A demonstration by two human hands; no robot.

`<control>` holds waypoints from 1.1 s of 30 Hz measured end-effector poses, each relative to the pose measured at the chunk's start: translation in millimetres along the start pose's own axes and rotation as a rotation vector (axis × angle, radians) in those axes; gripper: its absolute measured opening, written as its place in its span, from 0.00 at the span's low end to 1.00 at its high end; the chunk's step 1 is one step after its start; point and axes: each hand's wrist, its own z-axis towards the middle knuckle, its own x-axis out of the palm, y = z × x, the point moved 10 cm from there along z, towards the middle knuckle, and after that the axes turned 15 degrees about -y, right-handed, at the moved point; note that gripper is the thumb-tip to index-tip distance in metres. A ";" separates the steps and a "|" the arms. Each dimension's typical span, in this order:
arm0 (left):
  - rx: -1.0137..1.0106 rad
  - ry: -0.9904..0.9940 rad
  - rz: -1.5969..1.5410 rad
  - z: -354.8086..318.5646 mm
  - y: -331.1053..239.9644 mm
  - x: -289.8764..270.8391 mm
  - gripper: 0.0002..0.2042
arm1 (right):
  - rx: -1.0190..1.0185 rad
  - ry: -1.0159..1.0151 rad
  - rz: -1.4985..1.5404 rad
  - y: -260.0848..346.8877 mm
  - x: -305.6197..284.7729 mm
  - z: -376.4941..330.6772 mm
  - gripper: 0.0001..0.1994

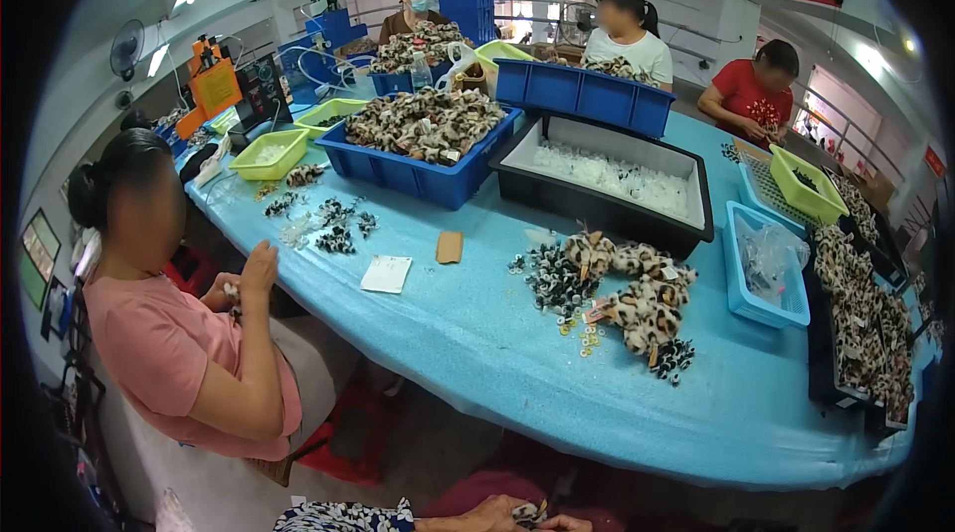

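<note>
At the bottom edge, in front of the table, my left hand [494,515] comes in from a dark sleeve with a white pattern. Its fingers close on a small spotted plush piece [529,511] in cream and black with a bit of orange-brown. My right hand [565,524] meets the same piece from the other side, fingers pinched against it and partly cut off by the frame. On the table beyond lie a heap of spotted plush pieces [645,305], a pile of small black-and-white parts [559,278] and some yellowish rings [589,336].
The blue-covered table [468,333] holds a blue crate of plush [343,159], a black tray of clear plastic bits [704,204], a light-blue basket [786,308], a cardboard piece [450,247] and a white paper [386,273]. A person in pink [169,333] sits at left; several others work around the table.
</note>
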 end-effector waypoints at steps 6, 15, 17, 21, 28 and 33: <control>0.029 -0.150 0.074 2.3 15.3 5.0 0.16 | 0.107 -0.027 -0.015 -6.8 -3.6 -2.0 0.04; 0.038 -0.018 0.229 2.1 30.6 12.4 0.14 | 0.042 0.129 -0.010 -27.5 3.1 4.0 0.06; -0.161 0.039 -0.108 -2.0 37.9 11.2 0.14 | 0.064 0.202 0.140 -11.6 -1.3 17.3 0.07; -0.438 0.216 -0.493 -6.9 -17.1 27.4 0.09 | -0.059 0.104 0.306 18.9 -11.7 20.5 0.10; -0.305 0.259 -0.302 -11.2 -3.2 26.9 0.07 | -0.025 0.053 0.499 2.8 -4.4 -6.9 0.06; -0.428 0.028 -0.580 -9.4 23.6 15.2 0.18 | -0.033 0.055 0.485 12.0 -2.4 -20.1 0.04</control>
